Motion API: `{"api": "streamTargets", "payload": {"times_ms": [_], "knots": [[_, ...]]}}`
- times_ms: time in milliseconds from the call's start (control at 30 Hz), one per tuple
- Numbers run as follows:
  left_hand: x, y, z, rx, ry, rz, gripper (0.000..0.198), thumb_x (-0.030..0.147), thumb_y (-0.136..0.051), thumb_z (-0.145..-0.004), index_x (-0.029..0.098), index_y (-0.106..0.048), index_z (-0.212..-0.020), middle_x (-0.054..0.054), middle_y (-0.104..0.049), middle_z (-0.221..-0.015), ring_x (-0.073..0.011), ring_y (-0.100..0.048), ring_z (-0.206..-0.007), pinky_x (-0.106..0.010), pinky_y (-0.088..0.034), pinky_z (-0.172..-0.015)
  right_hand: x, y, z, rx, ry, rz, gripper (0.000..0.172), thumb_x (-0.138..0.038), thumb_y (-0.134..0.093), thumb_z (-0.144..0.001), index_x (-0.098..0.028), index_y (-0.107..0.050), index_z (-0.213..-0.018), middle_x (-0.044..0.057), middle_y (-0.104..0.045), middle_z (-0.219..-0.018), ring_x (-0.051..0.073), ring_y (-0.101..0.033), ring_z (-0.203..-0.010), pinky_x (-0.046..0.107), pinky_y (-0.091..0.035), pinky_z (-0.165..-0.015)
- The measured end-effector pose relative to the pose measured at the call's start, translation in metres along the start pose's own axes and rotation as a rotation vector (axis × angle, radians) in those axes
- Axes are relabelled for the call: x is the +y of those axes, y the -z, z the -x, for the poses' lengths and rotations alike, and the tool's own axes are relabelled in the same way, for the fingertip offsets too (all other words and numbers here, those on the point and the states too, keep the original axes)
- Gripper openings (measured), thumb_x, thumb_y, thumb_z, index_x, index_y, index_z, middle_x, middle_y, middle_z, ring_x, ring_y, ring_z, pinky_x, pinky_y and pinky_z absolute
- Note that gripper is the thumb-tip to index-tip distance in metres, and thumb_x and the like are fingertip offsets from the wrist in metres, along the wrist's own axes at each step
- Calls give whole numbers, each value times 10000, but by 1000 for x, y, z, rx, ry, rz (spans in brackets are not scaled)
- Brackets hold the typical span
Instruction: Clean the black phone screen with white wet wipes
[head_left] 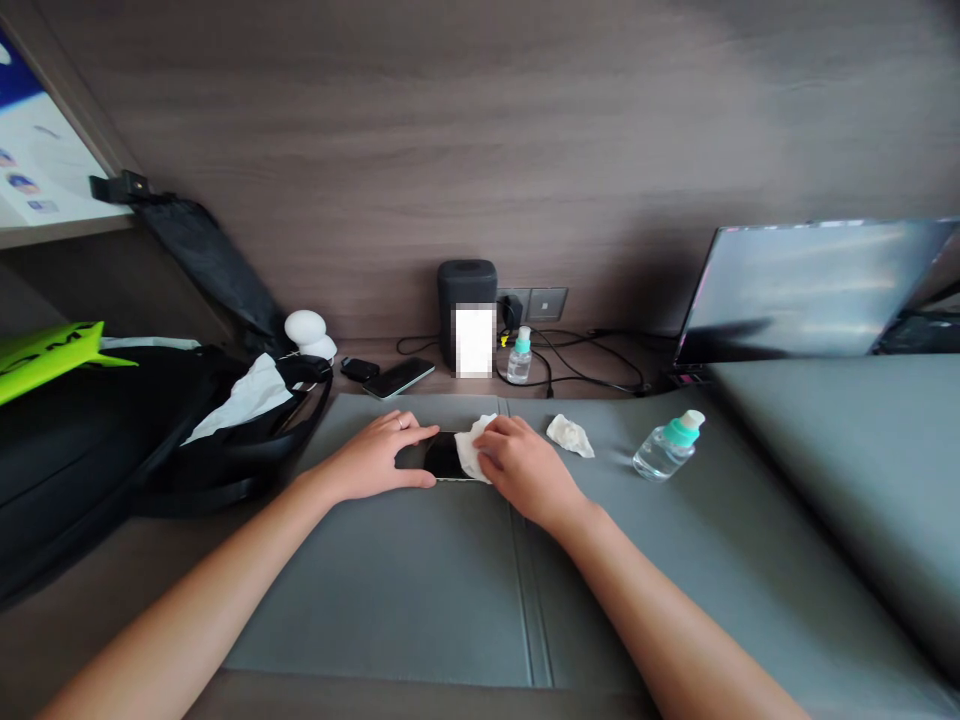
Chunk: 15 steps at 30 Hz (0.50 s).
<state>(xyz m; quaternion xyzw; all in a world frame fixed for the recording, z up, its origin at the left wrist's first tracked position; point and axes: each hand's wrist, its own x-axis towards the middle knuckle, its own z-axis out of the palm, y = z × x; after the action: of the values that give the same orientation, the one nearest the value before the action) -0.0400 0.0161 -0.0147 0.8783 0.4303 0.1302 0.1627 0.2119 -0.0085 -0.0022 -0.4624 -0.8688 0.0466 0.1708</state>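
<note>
A black smartphone point(442, 456) lies flat, screen up, on the grey desk mat point(390, 580). My left hand point(379, 452), with a ring on one finger, grips its left end, thumb along the near edge and fingers at the far edge. Bunched in the fingers of my right hand point(525, 468) is a white tissue point(469, 452), pressed against the right part of the screen and covering it. A second crumpled tissue point(570, 436) rests on the mat just right of that hand. Farther right stands a clear spray bottle point(664, 452) with a teal and white top.
Along the back are a second phone point(400, 378), a small black case point(360, 369), a white round device point(306, 328), a black speaker point(466, 280), a smaller bottle point(519, 360) and cables point(592, 370). A black bag point(112, 450) sits left; a monitor point(810, 290) stands right.
</note>
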Motion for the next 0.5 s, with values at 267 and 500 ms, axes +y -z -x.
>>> {"api": "streamTargets", "payload": {"times_ms": [267, 500], "knots": [[-2, -1, 0, 3, -2, -5, 656, 599, -641, -831, 299, -508, -1398, -42, -555, -1059, -239, -526, -1035, -360, -427, -954, 0, -2, -7, 9, 7, -5, 167, -170, -539, -944, -181, -699, -989, 70, -618, -1009, 195, -539, -938, 299, -424, -844], [0, -1, 0, -3, 11, -1, 661, 585, -660, -822, 290, -512, -1395, -43, -553, -1078, -241, -525, -1052, -362, -429, -958, -7, -5, -5, 6, 39, -20, 158, -205, -542, -956, -184, -697, -979, 68, -612, -990, 186, -545, -928, 283, -424, -817]]}}
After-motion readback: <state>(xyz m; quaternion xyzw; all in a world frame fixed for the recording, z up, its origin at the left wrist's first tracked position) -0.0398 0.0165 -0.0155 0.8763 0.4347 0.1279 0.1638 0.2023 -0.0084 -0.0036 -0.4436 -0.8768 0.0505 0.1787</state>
